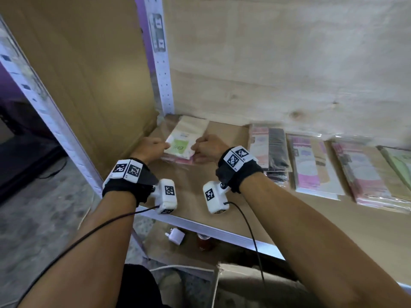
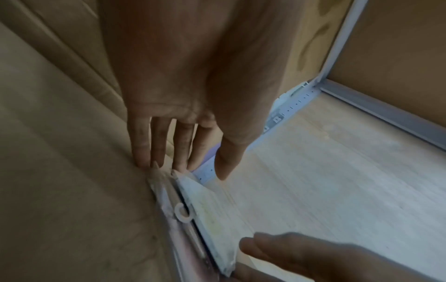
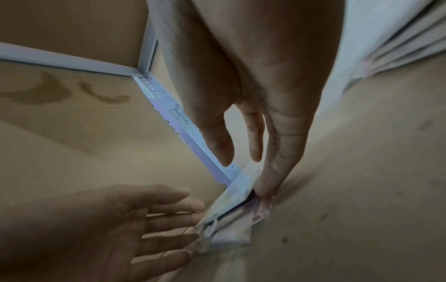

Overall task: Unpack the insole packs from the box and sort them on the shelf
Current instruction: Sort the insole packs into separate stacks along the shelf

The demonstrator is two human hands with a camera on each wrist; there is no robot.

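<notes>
A small stack of insole packs (image 1: 181, 144), the top one with a green label, lies in the back left corner of the brown shelf board (image 1: 195, 185). My left hand (image 1: 153, 146) is at the stack's left side and my right hand (image 1: 208, 147) at its right side. In the left wrist view the left fingers (image 2: 156, 152) are straight, with their tips against the edge of the stack (image 2: 200, 209). In the right wrist view the right fingers (image 3: 272, 162) reach straight down onto the stack (image 3: 231, 215), the thumb held apart. Neither hand curls round a pack.
Several more stacks of insole packs (image 1: 311, 165) lie in a row along the shelf to the right. A white perforated upright (image 1: 163, 74) stands just behind the corner stack, with a cardboard panel (image 1: 89, 74) to its left. A white plug (image 1: 176, 235) lies below the shelf edge (image 1: 211, 230).
</notes>
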